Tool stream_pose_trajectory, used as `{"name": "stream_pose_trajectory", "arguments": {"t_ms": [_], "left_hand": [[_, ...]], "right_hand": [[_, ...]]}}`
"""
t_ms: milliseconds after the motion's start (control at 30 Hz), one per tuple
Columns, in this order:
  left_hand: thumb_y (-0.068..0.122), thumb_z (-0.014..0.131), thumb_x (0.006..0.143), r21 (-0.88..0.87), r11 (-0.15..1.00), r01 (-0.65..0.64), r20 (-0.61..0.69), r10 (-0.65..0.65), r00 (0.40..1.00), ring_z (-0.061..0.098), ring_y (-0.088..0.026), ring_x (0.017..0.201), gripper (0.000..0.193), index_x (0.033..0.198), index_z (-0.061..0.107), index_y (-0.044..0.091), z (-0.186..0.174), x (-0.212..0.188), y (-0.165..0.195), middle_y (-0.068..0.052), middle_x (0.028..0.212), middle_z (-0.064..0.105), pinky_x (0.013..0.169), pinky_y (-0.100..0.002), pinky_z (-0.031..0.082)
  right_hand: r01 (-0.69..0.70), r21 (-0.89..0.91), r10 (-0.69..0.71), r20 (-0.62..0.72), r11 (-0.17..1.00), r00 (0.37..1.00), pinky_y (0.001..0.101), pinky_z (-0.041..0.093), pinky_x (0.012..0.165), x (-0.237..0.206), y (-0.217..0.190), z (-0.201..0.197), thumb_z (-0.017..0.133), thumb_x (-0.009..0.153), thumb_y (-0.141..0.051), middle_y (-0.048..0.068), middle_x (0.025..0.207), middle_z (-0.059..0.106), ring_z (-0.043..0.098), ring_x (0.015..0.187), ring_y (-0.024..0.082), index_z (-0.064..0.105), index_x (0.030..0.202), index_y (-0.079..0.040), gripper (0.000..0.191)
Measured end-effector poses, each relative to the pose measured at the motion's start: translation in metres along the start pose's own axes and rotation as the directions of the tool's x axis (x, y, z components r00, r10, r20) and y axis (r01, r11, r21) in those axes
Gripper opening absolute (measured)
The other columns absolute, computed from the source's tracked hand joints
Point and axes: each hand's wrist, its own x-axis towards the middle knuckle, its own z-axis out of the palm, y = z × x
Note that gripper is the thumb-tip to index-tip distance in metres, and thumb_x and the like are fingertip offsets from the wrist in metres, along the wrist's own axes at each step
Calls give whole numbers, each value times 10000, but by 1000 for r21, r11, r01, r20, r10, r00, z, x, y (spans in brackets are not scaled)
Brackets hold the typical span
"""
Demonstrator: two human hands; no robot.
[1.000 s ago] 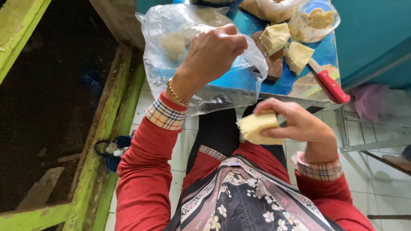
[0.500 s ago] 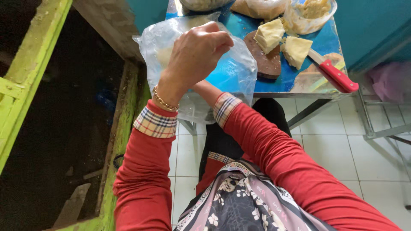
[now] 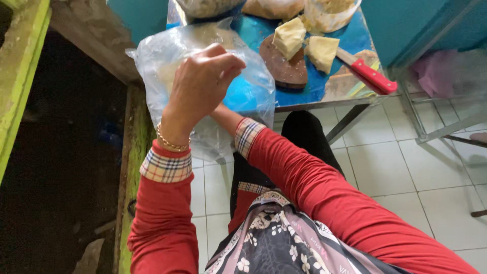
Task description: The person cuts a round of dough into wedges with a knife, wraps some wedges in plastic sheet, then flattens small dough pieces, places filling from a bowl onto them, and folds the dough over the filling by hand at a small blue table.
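Right hand hidden behind left hand [image 3: 200, 86], plastic bag [image 3: 253, 96].

Floor [image 3: 395, 172]: pale square tiles with thin grey grout lines, evenly lit by soft daylight.
Table [image 3: 304, 96]: blue top on slanted grey metal legs, at the upper middle.
Wall [image 3: 431, 25]: teal panel at upper right.
Metal frame [image 3: 431, 124]: grey bars just right of the table.
Left side: green-painted wooden beam [image 3: 23, 76] beside a dark, shadowed drop [image 3: 66, 193].
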Motion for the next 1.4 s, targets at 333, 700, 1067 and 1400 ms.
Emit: {"name": "stream_pose_trajectory", "arguments": {"t_ms": [333, 700, 1067, 1400], "left_hand": [[164, 769, 952, 37, 999, 6, 2, -6, 1000, 704, -311, 811, 64, 1006, 784, 132, 0, 1, -4, -82, 924, 694, 690, -421, 543], [173, 754, 957, 52, 998, 45, -37, -43, 998, 700, -327, 795, 59, 995, 776, 133, 0, 1, 2, -80, 929, 696, 672, -431, 537], [139, 730, 935, 177, 980, 94, -150, -68, 986, 681, -257, 888, 116, 1051, 722, 136, 27, -39, 37, -35, 945, 671, 754, -407, 523], [98, 721, 940, 188, 975, 119, -173, -87, 981, 660, -231, 871, 125, 1058, 717, 138, 31, -53, 41, -19, 919, 666, 796, -385, 493]], "right_hand": [[-35, -747, -54, -95, 664, 994, 403, 409, 1129, 1, -8, -7, 511, 1129, -309, 67, 1333, 559, 527, 1281, 187, 528, 1397, -85, 350], [-207, -789, 37, -280, -579, 959, 448, 477, 1023, -27, -16, 63, 654, 1027, -266, 128, 1277, 650, 624, 1212, 292, 621, 1281, -79, 317], [-136, -729, -21, -165, -670, 986, 313, 555, 789, -1, -298, 164, 577, 1094, -199, 141, 1070, 741, 704, 920, 196, 697, 1192, -1, 251], [-72, -206, 126, -803, -976, 583, 431, 526, 965, 94, -318, 79, 647, 928, -480, 173, 1243, 737, 689, 1128, 324, 693, 1300, -59, 563]]}}
